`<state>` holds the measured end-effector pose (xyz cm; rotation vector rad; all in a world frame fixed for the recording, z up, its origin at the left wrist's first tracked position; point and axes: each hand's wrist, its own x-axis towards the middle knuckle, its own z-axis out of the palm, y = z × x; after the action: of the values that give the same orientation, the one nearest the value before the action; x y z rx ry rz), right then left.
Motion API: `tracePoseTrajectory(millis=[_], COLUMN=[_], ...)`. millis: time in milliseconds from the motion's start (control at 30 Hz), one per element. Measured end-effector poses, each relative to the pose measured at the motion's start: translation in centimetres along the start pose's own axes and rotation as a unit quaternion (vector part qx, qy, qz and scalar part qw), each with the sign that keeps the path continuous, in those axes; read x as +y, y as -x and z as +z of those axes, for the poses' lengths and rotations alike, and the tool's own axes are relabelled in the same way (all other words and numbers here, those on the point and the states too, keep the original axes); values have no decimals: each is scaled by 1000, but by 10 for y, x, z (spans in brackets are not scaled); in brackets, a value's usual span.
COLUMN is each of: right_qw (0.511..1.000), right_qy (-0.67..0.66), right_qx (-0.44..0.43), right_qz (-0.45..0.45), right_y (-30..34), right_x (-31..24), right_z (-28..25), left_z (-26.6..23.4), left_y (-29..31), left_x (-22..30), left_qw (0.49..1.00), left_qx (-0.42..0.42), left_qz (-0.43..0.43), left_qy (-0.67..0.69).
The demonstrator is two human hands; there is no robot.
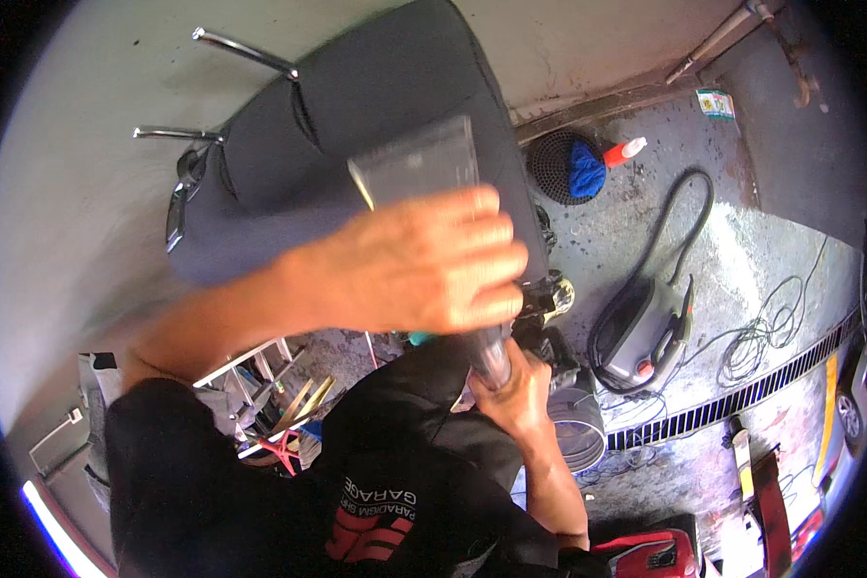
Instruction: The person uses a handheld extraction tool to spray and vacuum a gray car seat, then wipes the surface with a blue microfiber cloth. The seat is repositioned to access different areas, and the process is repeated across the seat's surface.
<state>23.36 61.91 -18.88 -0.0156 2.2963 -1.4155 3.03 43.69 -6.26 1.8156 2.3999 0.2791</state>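
A clear, flat, wide-mouthed vacuum nozzle [419,164] is held against a dark grey car seat [395,77]. My left hand [424,260], slightly blurred, is closed over the nozzle's neck, its fingers wrapped round it. Lower down, my right hand [515,390] grips the tube end of the same nozzle. The flared mouth rests over or just above the seat fabric; whether it touches, I cannot tell. Two chrome headrest posts [246,53] stick out from the seat's upper left side. My left forearm crosses in front of the seat's lower part.
A grey and black cleaning machine [641,337] with a looped hose stands on the right. Beyond it lie coiled cables [756,342] and a floor drain grate [732,395]. A blue cloth [586,171] and a red bottle [624,151] are near the wall. A stepladder [250,385] is lower left.
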Motion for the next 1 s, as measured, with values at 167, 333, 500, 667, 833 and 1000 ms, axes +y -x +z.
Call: tracePoseTrajectory(millis=[167,333,500,667,833,1000], right_qw=[997,992,992,990,989,988], right_qy=[8,30,35,55,49,51], right_qx=[77,105,92,49,41,37], right_qz=[6,62,80,123,134,142], right_y=[-49,-47,-25,-12,-7,-8], right_x=[-13,33,89,115,124,128], right_z=[50,88,95,102,111,113], left_z=[5,83,151,188,200,210], left_y=[17,26,26,30,33,35], left_x=[-26,-13,4,21,23,26], left_qw=[990,998,994,992,993,993], left_qx=[-122,30,69,84,60,47], left_qz=[39,61,55,34,38,40], left_qy=[55,14,72,83,92,100])
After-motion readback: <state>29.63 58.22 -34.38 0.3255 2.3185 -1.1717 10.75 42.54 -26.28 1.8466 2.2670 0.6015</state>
